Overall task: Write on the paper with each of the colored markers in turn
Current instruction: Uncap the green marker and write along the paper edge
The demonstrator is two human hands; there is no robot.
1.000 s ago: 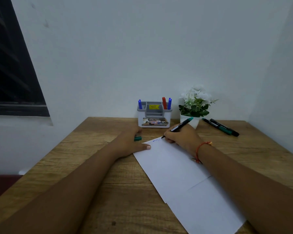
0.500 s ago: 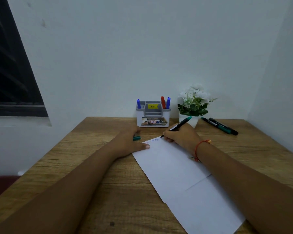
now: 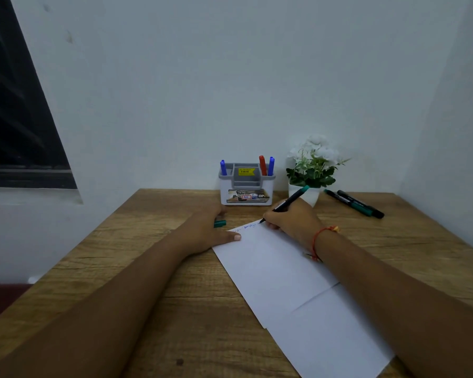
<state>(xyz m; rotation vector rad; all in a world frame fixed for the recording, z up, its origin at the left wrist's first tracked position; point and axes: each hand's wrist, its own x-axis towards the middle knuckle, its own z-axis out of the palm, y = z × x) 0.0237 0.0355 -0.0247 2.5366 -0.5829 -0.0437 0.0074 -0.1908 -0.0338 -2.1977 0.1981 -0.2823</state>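
Two bare forearms reach forward from the bottom of the view, angled toward each other. The left hand (image 3: 202,233) lies palm down with its thumb stretched out to the right and its fingers curled over, the fingertips hidden. The right hand (image 3: 292,219) is closed in a writing grip, knuckles up, thumb and fingers pinched together. A red thread band (image 3: 316,241) circles the right wrist.

Home study corner — wooden desk (image 3: 137,268), pen organizer (image 3: 245,192), potted flowers (image 3: 313,170), window (image 3: 14,118).
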